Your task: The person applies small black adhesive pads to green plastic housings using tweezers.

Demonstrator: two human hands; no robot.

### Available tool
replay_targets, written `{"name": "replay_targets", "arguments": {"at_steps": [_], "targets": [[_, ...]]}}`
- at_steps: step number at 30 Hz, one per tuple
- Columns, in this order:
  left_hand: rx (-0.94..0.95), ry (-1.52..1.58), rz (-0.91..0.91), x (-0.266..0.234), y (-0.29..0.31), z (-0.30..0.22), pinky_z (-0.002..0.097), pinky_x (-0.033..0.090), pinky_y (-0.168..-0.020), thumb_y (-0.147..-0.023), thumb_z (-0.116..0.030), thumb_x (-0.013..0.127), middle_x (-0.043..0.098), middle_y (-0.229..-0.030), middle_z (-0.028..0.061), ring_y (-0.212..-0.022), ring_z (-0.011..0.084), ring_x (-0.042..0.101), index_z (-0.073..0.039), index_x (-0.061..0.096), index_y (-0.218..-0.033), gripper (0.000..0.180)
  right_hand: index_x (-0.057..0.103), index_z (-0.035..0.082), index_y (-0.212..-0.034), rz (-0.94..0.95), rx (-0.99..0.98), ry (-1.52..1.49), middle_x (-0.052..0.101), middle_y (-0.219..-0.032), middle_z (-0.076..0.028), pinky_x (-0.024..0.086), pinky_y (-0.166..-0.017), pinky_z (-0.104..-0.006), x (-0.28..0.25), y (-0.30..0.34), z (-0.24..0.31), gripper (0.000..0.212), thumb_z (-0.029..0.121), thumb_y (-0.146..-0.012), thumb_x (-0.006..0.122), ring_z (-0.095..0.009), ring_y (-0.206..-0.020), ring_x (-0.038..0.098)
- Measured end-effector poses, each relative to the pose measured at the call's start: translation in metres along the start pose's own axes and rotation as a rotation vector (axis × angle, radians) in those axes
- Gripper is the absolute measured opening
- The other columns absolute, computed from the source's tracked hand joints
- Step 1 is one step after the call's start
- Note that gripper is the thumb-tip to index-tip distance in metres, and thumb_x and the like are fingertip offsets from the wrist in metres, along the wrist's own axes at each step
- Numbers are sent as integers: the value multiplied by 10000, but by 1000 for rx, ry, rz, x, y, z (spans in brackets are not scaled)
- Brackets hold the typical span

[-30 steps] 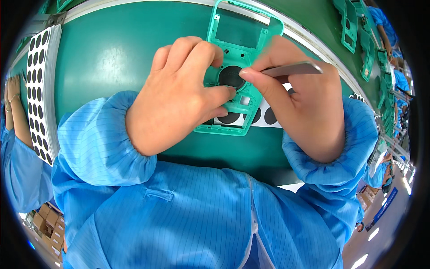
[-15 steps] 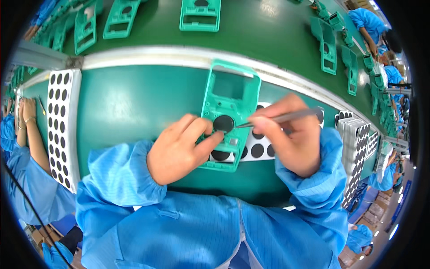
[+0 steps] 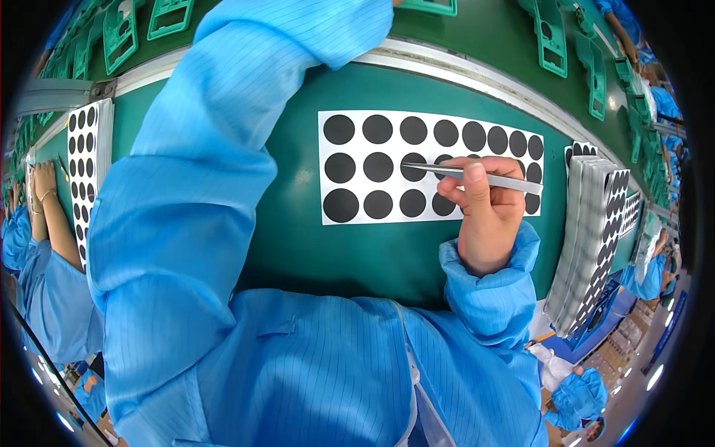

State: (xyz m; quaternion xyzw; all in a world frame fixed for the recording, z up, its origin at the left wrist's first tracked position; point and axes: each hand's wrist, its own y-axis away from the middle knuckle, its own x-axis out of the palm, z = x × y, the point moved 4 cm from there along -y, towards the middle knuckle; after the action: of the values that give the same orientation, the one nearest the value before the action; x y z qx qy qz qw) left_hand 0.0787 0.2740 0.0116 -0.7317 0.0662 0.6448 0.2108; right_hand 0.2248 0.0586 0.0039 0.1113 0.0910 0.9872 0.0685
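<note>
My right hand (image 3: 488, 212) is closed around a pair of metal tweezers (image 3: 514, 182). Their tips point left, over a black round sticker (image 3: 414, 173) in the middle row of a white sheet (image 3: 357, 214). Rows of black round stickers cover this sheet, which lies flat on the green table. My left arm (image 3: 223, 112) stretches far forward across the bench. Only a sliver of my left hand (image 3: 396, 2) shows at the top edge; its fingers are out of the picture. Just right of it, a green plastic housing (image 3: 432, 7) is partly cut off.
A stack of sticker sheets (image 3: 585, 238) stands at the right, another sheet pile (image 3: 104, 149) at the left. Beyond the white rail (image 3: 462, 71), a green belt (image 3: 491, 37) carries several green housings (image 3: 553, 37). A co-worker's arms (image 3: 56, 216) rest at the far left.
The green housing has left the spot in front of me, uncovering the sticker sheet. My left hand has moved far forward to the belt; the right hand with the tweezers has shifted slightly down.
</note>
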Motion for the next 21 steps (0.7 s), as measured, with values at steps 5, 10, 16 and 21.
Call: {"name": "replay_targets", "arguments": {"at_steps": [5, 10, 16, 21], "targets": [[589, 523, -125, -43, 90, -13, 402, 423, -719, -746, -180, 551, 507, -932, 130, -857, 281, 516, -47, 570, -961, 253, 470, -22, -866, 126, 70, -38, 605, -795, -128, 478, -632, -222, 9, 15, -12, 131, 18, -796, 574, -134, -712, 593], [634, 484, 222, -57, 220, -31, 424, 405, -780, -705, -225, 621, 501, -1115, 159, -1038, 328, 490, -140, 599, -995, 303, 492, -20, -846, 143, 70, -3, 597, -766, -88, 463, -616, -195, 17, 20, -25, 121, 25, -789, 589, -105, -713, 583], [468, 384, 321, -52, 235, -44, 435, 327, -908, -665, -322, 622, 424, -1236, 174, -1159, 337, 393, -160, 604, -1020, 391, 469, -13, -883, 229, -29, 135, 608, -843, -143, 483, -667, -241, 21, 24, -32, 115, -18, -799, 547, -143, -759, 591], [463, 374, 291, -48, 235, -49, 440, 332, -902, -641, -305, 640, 420, -1244, 174, -1160, 335, 393, -172, 612, -1001, 385, 530, -29, -799, 227, -77, 176, 585, -705, -78, 463, -564, -202, 19, 20, -30, 83, 31, -783, 585, -102, -665, 587]]}}
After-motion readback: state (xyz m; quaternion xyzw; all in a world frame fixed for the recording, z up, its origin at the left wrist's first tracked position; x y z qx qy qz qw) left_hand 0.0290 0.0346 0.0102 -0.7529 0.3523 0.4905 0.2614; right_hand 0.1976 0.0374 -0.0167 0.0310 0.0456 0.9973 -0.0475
